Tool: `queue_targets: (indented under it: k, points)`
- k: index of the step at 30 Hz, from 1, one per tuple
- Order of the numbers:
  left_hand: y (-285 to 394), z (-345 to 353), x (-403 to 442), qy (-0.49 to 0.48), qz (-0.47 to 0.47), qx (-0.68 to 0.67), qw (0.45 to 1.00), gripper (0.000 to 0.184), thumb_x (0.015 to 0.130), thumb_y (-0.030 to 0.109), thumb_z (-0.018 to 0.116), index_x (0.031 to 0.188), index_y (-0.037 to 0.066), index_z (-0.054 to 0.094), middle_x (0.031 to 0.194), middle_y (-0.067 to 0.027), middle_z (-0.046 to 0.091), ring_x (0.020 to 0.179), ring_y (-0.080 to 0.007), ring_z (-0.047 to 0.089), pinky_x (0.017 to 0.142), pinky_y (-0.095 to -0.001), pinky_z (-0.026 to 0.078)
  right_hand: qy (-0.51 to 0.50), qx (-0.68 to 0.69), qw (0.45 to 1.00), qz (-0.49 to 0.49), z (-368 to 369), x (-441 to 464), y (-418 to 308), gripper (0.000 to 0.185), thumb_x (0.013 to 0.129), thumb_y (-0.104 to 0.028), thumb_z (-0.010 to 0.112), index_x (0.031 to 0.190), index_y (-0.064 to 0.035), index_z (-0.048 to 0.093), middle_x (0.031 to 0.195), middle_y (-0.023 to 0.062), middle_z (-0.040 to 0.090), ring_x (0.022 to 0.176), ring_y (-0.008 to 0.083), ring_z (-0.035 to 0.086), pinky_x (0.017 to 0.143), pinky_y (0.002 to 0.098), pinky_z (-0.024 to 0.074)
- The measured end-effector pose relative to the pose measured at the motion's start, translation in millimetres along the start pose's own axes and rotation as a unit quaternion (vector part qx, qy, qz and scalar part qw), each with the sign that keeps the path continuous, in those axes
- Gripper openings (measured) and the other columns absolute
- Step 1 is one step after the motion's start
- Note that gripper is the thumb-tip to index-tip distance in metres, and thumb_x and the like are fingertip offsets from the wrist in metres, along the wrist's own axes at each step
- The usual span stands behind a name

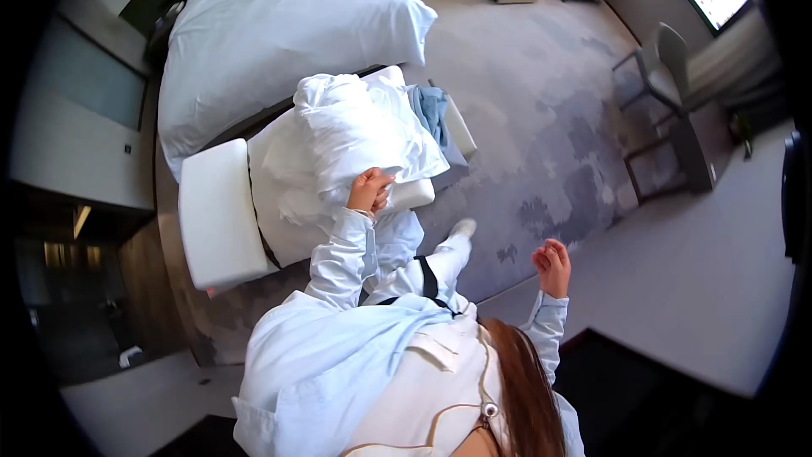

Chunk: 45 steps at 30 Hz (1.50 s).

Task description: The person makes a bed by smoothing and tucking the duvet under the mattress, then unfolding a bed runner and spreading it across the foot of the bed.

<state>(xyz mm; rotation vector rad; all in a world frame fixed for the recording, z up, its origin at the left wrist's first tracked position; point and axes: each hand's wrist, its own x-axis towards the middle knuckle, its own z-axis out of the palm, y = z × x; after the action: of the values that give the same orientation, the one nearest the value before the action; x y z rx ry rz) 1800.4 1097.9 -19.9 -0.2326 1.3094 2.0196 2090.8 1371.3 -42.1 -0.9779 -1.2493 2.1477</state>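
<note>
- Broadly, mottled grey-mauve carpet (550, 93) with a soft, blotched pattern spreads across the room.
- A wide bed (296, 21) stands ahead, draped in smooth white fabric that falls in loose folds over its near side.
- A puffy, crumpled bundle of white bedding (342, 127) lies just in front of that bed, rounded and heaped on top, with a flatter flap towards the right.
- A rectangular white padded block (222, 216) with softened corners sits at the bundle's left, a dark seam between them.
- A grey upholstered chair (666, 63) with a curved back stands well apart at the right.
- A rumpled blue-grey cloth (432, 110) lies against the bundle's right side.
- The left hand (369, 190) is at the bundle's near edge, fingers curled inward; the heap lies directly beyond the knuckles. Whether a fold is pinched between thumb and fingers, I cannot tell.
- The right hand (553, 267) hangs out to the side, well apart from the bundle, fingers loosely bent, with nothing visible in its grasp.
- Edges: bed and bundle lie close together, leaving a narrow dark strip between; the padded block bounds the left. Open carpet stretches from the bundle's right side towards the chair.
</note>
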Motion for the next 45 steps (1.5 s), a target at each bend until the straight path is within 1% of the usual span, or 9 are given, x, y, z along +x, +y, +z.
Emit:
queue_targets:
  k: [12,20,23,25,26,32,33,35,45]
  points:
    - [-12,193,303,-0.086,0.000,-0.188,0.978,0.003,0.080,0.011,0.047,0.078,0.009,0.049,0.055,-0.0006,0.044,0.042,-0.0095,0.042,0.035,-0.0221,0.030,0.043,0.100,0.977,0.184,-68,332,-115,0.017,0.079,-0.009,0.051,0.096,-0.0100,0.052,0.081,0.0026,0.057,0.072,0.0145,0.056,0.068,0.0283,0.0477]
    - [-2,261,514,0.106,0.123,0.284,0.945,0.018,0.077,0.008,0.050,0.072,0.011,0.034,0.062,-0.0009,0.035,0.052,-0.0115,0.032,0.047,-0.0280,0.023,-0.022,0.066,0.993,0.099,-34,586,-184,0.018,0.078,-0.007,0.050,0.096,-0.0055,0.051,0.077,0.0050,0.057,0.066,0.0154,0.056,0.064,0.0273,0.0481]
    - [-23,215,603,0.175,0.175,0.602,0.759,0.011,0.081,0.014,0.046,0.089,0.006,0.045,0.082,-0.0075,0.046,0.074,-0.0193,0.044,0.064,-0.0319,0.034,-0.061,0.101,0.982,0.150,3,681,-175,0.016,0.078,-0.004,0.048,0.094,-0.0055,0.051,0.074,0.0057,0.056,0.064,0.0156,0.056,0.061,0.0280,0.0482]
    - [-44,162,667,0.196,0.342,0.813,0.429,0.025,0.083,0.018,0.042,0.101,0.003,0.052,0.096,-0.0119,0.053,0.089,-0.0244,0.052,0.075,-0.0345,0.042,-0.104,0.083,0.966,0.220,35,746,-184,0.015,0.079,-0.004,0.045,0.092,-0.0056,0.050,0.073,0.0055,0.056,0.062,0.0159,0.055,0.060,0.0283,0.0481]
    - [45,260,635,0.192,0.161,0.768,0.589,0.026,0.082,0.016,0.043,0.102,0.001,0.050,0.096,-0.0121,0.053,0.091,-0.0241,0.051,0.078,-0.0349,0.041,-0.121,0.045,0.957,0.260,58,771,-192,0.015,0.079,-0.003,0.044,0.092,-0.0056,0.050,0.072,0.0052,0.056,0.062,0.0160,0.055,0.060,0.0283,0.0481]
    - [144,321,680,0.374,0.211,0.713,0.554,0.014,0.077,0.014,0.045,0.073,0.007,0.056,0.062,-0.0072,0.052,0.059,-0.0178,0.052,0.054,-0.0321,0.041,-0.241,-0.064,0.918,0.307,194,920,-248,0.012,0.079,-0.005,0.043,0.089,-0.0060,0.050,0.072,0.0037,0.054,0.063,0.0147,0.055,0.060,0.0257,0.0463]
    - [165,320,691,0.367,0.255,0.432,0.783,0.012,0.075,0.010,0.045,0.065,0.007,0.051,0.056,-0.0037,0.046,0.054,-0.0135,0.046,0.050,-0.0290,0.038,-0.265,-0.090,0.920,0.274,218,948,-256,0.011,0.080,-0.006,0.044,0.089,-0.0061,0.050,0.072,0.0035,0.054,0.063,0.0143,0.055,0.060,0.0251,0.0460]
    - [179,294,729,0.342,0.275,0.164,0.883,0.017,0.071,0.005,0.047,0.055,0.005,0.042,0.048,0.0012,0.036,0.048,-0.0078,0.035,0.044,-0.0249,0.031,-0.301,-0.125,0.924,0.199,261,997,-267,0.009,0.080,-0.010,0.046,0.087,-0.0067,0.051,0.072,0.0026,0.054,0.064,0.0129,0.055,0.061,0.0239,0.0453]
    - [392,268,1055,0.196,0.039,0.629,0.751,0.017,0.079,0.018,0.048,0.088,0.005,0.054,0.062,-0.0012,0.052,0.055,-0.0135,0.051,0.050,-0.0269,0.044,-0.155,0.051,0.919,0.357,370,1257,-187,0.014,0.080,-0.022,0.050,0.091,-0.0140,0.053,0.072,0.0043,0.056,0.062,0.0216,0.052,0.058,0.0323,0.0439]
